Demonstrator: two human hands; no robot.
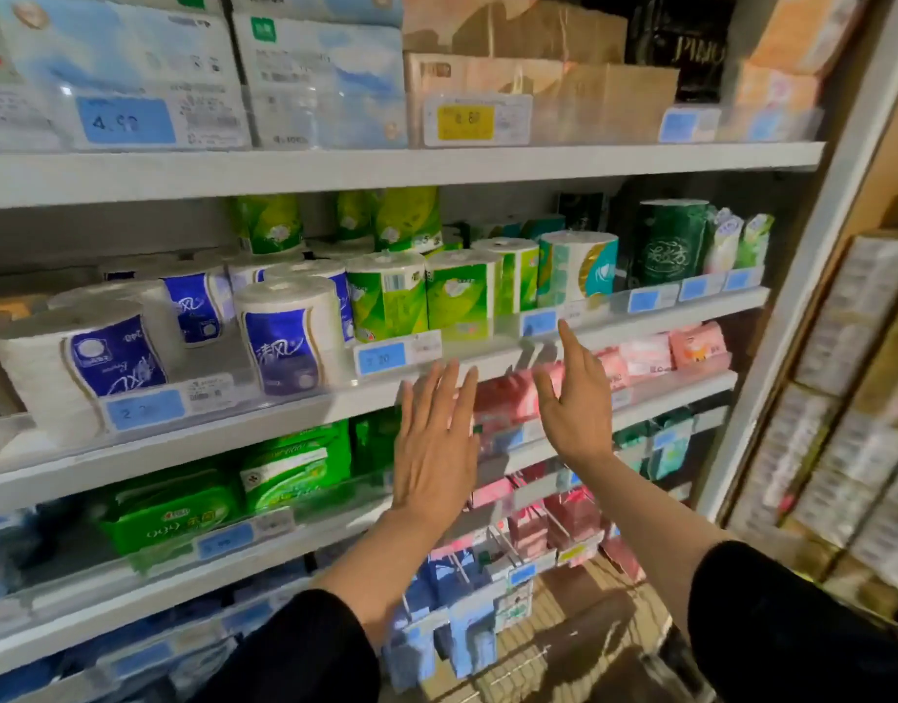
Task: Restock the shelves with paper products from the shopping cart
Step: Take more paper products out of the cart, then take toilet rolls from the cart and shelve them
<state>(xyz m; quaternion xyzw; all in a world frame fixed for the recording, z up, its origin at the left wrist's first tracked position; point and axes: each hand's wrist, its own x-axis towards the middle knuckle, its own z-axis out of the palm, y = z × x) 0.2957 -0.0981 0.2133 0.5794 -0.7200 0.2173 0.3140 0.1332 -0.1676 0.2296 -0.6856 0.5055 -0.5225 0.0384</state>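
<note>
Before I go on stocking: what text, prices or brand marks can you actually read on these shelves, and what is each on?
"4." then blurred digits: blue price tag, top shelf.
"8.8", last digit unclear: yellow price tag, top shelf.
"7.20", faint: blue tag below the green rolls.
"2." then blur: blue tag below the blue-wrapped rolls.
"PI..", partial: black pack, top right.
Chinese script on wrappers and all other tags: too blurred to read.

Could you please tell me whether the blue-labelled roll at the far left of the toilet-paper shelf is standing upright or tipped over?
Tipped over: the blue-labelled roll lies sideways, label print upended, while its neighbour stands upright.
</note>
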